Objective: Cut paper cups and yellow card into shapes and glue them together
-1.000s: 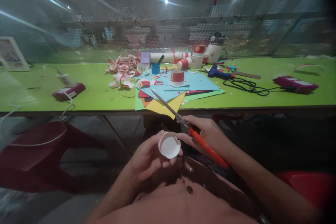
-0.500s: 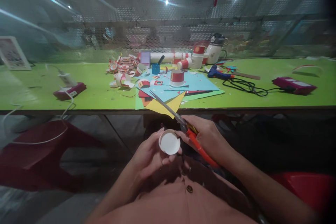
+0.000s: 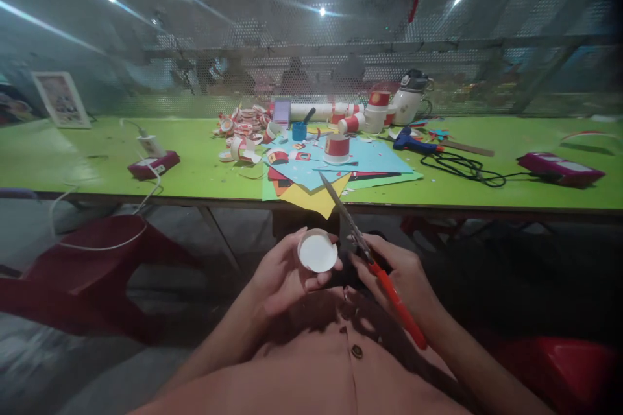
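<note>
A round, white paper cup bottom (image 3: 318,253) with a low rim rests in my left hand (image 3: 282,275), the fingers curled around its edge. My right hand (image 3: 396,266) grips a pair of scissors with orange-red handles (image 3: 396,301). Their blades (image 3: 341,206) look closed and point up and left, toward the table edge. The scissors are apart from the cup piece. Ahead on the table, a red and white paper cup (image 3: 337,148) stands upside down on light blue paper (image 3: 377,157).
Yellow paper (image 3: 318,198) overhangs the edge of the green table (image 3: 219,185). Cut cup pieces (image 3: 246,122) lie piled behind, near a white bottle (image 3: 407,104). A blue glue gun (image 3: 409,141) trails a black cord. Purple power strips (image 3: 559,168) sit at both sides; a dark red stool (image 3: 92,259) stands left.
My right hand has moved slightly right and down with the scissors, away from the cup piece. The view has shifted a little, and the left hand keeps its hold.
</note>
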A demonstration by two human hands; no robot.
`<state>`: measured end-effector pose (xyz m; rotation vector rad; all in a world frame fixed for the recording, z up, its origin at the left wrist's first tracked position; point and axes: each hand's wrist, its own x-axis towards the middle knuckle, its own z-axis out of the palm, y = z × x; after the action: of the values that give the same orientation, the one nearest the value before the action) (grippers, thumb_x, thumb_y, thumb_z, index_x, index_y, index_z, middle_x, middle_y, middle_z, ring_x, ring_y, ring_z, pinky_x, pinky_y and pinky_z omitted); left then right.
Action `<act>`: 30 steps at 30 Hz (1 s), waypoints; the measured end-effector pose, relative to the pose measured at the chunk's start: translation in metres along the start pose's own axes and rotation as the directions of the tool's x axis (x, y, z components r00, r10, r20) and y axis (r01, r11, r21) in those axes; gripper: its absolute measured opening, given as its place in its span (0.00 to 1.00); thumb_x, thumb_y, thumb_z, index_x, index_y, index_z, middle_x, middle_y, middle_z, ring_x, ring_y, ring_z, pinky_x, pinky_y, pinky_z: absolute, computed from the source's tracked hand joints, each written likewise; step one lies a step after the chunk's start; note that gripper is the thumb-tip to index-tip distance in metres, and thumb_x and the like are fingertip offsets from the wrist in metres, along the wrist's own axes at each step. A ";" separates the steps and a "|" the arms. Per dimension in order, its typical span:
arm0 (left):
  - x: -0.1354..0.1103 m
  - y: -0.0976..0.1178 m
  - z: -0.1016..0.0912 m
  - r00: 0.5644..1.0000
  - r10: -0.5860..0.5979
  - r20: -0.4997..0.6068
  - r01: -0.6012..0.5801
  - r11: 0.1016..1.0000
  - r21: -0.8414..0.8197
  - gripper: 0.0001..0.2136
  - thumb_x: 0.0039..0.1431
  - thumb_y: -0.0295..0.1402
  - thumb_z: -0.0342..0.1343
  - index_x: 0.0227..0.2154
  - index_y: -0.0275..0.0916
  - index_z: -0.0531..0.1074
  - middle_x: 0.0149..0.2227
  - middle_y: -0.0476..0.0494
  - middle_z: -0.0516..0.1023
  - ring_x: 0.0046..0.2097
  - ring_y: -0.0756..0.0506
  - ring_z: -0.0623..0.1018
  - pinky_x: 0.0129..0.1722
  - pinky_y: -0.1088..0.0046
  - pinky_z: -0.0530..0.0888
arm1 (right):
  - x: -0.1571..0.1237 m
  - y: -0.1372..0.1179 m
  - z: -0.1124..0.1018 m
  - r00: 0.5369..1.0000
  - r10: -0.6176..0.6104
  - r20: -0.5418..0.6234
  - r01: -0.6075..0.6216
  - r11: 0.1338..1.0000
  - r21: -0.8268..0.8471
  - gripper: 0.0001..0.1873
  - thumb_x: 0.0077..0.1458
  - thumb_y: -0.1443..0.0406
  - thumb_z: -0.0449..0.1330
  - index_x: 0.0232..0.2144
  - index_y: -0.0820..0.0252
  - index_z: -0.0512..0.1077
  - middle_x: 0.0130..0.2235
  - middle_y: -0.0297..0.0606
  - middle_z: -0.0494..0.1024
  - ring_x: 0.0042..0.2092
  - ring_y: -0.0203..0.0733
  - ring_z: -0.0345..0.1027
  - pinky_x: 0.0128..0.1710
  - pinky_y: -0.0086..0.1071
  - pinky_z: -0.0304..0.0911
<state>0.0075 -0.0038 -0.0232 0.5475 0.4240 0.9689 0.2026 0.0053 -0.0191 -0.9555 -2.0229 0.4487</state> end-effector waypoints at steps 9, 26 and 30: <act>-0.005 0.008 -0.001 0.992 0.097 0.078 -0.101 0.994 0.041 0.20 0.55 0.40 0.47 0.44 0.31 0.70 0.34 0.33 0.76 0.27 0.47 0.73 0.22 0.77 0.64 | -0.033 0.011 0.003 0.979 0.204 0.023 -0.205 0.976 0.078 0.12 0.58 0.63 0.55 0.41 0.65 0.71 0.31 0.39 0.76 0.30 0.39 0.70 0.30 0.27 0.67; -0.014 0.010 -0.002 0.953 0.277 0.120 -0.286 0.956 0.064 0.19 0.52 0.39 0.52 0.44 0.32 0.69 0.38 0.32 0.75 0.31 0.47 0.73 0.25 0.76 0.66 | -0.043 0.009 0.007 0.971 0.203 0.127 -0.207 0.978 0.024 0.14 0.58 0.63 0.53 0.42 0.65 0.72 0.32 0.38 0.77 0.32 0.39 0.72 0.31 0.27 0.66; -0.013 0.009 -0.009 0.941 0.318 0.118 -0.328 0.942 0.069 0.20 0.50 0.38 0.58 0.46 0.34 0.69 0.41 0.35 0.75 0.36 0.45 0.76 0.29 0.77 0.70 | -0.041 0.005 0.006 0.967 0.196 0.162 -0.202 0.979 0.023 0.15 0.57 0.63 0.53 0.42 0.66 0.72 0.32 0.39 0.78 0.32 0.41 0.72 0.32 0.29 0.66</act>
<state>-0.0101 -0.0090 -0.0239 0.7617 0.2867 1.2344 0.2151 -0.0232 -0.0476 -1.1350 -2.0594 0.6914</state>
